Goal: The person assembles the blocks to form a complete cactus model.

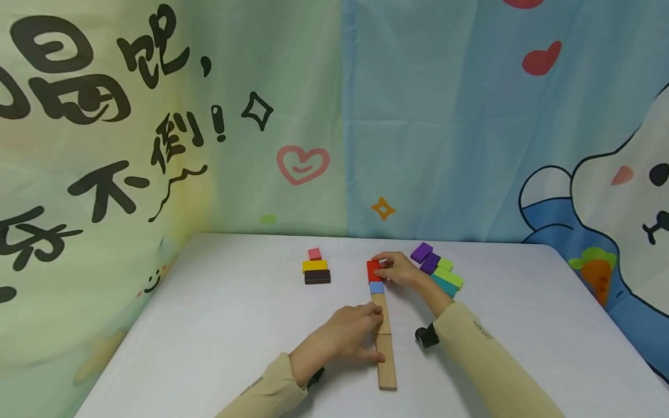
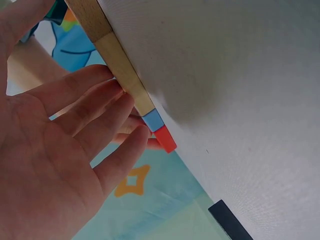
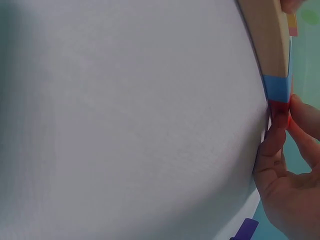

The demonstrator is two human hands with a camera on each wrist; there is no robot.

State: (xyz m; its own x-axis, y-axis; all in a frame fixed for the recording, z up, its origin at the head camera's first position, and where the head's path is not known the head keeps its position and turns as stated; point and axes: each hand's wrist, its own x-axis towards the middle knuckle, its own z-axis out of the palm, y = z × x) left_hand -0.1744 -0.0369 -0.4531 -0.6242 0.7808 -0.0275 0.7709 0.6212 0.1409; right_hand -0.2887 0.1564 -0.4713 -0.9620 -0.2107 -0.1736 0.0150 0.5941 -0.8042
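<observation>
A straight row of blocks runs away from me along the white table. Two plain wooden blocks form its near part, the closer one (image 1: 387, 374) and the farther one (image 1: 379, 301). Beyond them come a small light-blue block (image 1: 376, 287) and a red block (image 1: 372, 270) at the far end. My right hand (image 1: 399, 270) pinches the red block between thumb and fingers; the right wrist view shows it butted against the blue block (image 3: 277, 88). My left hand (image 2: 65, 135) lies along the left side of the wooden blocks, its extended fingertips touching their edge.
Left of the row's far end sit a black block (image 1: 317, 277), a yellow block (image 1: 315, 266) and a pink block (image 1: 315, 253). Right of my right hand lie purple blocks (image 1: 421, 252), green blocks (image 1: 450, 277) and a teal block (image 1: 444, 285). A printed curtain (image 1: 418, 145) hangs behind the table (image 1: 235, 325).
</observation>
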